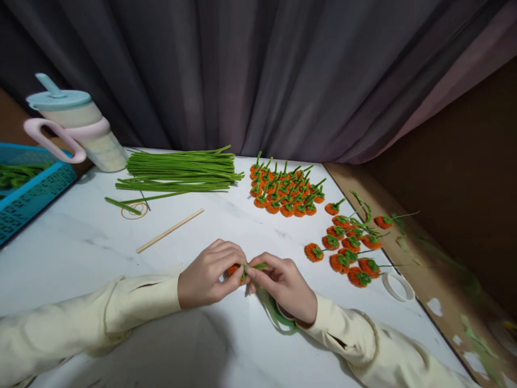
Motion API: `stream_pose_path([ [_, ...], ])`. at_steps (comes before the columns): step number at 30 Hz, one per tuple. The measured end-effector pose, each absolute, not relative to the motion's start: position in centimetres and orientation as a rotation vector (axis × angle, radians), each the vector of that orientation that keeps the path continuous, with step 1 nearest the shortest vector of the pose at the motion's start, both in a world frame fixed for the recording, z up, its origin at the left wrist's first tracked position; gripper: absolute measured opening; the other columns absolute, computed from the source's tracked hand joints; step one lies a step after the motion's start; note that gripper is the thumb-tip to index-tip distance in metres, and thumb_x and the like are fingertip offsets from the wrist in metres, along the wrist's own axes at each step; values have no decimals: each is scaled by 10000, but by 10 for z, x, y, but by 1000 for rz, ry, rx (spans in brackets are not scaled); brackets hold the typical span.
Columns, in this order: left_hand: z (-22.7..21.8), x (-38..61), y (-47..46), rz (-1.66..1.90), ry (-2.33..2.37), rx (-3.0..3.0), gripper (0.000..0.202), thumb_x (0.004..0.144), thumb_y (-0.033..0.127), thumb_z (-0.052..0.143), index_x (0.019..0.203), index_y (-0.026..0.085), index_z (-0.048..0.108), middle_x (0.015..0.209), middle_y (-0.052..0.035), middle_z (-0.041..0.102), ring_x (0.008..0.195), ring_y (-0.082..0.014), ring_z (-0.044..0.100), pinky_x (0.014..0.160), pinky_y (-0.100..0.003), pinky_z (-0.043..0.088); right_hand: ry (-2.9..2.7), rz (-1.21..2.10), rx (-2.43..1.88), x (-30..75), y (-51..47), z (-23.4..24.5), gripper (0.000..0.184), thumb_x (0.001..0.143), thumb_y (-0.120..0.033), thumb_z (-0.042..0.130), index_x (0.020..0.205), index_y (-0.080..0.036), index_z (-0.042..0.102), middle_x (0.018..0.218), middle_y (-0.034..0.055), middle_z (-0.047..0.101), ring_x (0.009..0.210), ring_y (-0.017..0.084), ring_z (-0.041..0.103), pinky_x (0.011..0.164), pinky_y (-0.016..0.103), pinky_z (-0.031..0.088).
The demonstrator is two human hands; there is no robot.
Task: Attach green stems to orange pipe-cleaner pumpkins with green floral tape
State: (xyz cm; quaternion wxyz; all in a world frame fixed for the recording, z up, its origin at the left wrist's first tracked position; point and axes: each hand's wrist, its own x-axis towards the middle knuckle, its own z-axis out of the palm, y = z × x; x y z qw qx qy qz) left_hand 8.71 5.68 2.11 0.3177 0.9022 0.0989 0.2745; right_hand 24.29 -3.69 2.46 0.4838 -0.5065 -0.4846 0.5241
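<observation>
Fuzz over thin wire likely makes the little orange pumpkin (pixel 233 269) light, soft and easily crushed, so its green stem (pixel 259 265) seems the safest hold, where the left hand (pixel 208 276) and right hand (pixel 283 284) pinch it together just above the worktop (pixel 100 242).

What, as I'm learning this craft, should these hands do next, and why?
Probably wrap the thin green tape strip around the green stem: left hand and right hand both pinch the small orange fuzzy pipe-cleaner piece by that stem, and the tape hangs loose beneath the right hand.
</observation>
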Motion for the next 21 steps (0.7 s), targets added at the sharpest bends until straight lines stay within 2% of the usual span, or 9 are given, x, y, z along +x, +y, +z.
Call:
stream_pose_path([
  [6, 21, 87, 57, 736, 239, 2342, 126, 797, 95, 472, 773, 159, 577, 712, -29, 625, 859, -172, 568, 780, -304, 399, -1174, 1298, -1235, 243, -38, 24, 210, 823, -346, 573, 785, -140, 581, 634, 19, 629, 559, 118, 601, 603, 273, 516],
  [9, 22, 87, 58, 709, 231, 2335, 141, 806, 100, 456, 784, 164, 579, 731, -28, 628, 867, -170, 566, 795, -304, 399, -1156, 1300, -1226, 243, -37, 24, 211, 816, -345, 582, 778, -137, 582, 642, 22, 633, 550, 115, 599, 597, 270, 514],
  [13, 24, 83, 61, 578, 271, 2283, 143, 845, 190, 435, 906, 169, 563, 873, -47, 630, 873, -173, 560, 804, -314, 412, -1079, 1312, -1185, 243, -36, 25, 217, 798, -355, 606, 774, -142, 574, 632, 10, 633, 539, 108, 594, 583, 262, 516],
  [17, 24, 77, 62, 487, 269, 2131, 342, 817, 253, 479, 1141, 156, 430, 1003, -81, 603, 864, -170, 569, 756, -296, 465, -991, 1342, -1133, 245, -36, 26, 211, 781, -350, 632, 778, -150, 563, 621, -2, 633, 537, 105, 593, 587, 267, 528],
  [21, 21, 76, 64, 477, 228, 2096, 280, 833, 210, 514, 1099, 163, 440, 947, -69, 620, 799, -138, 592, 706, -253, 488, -945, 1357, -1127, 246, -36, 27, 222, 763, -356, 653, 802, -154, 567, 616, -6, 632, 537, 112, 601, 594, 279, 540],
])
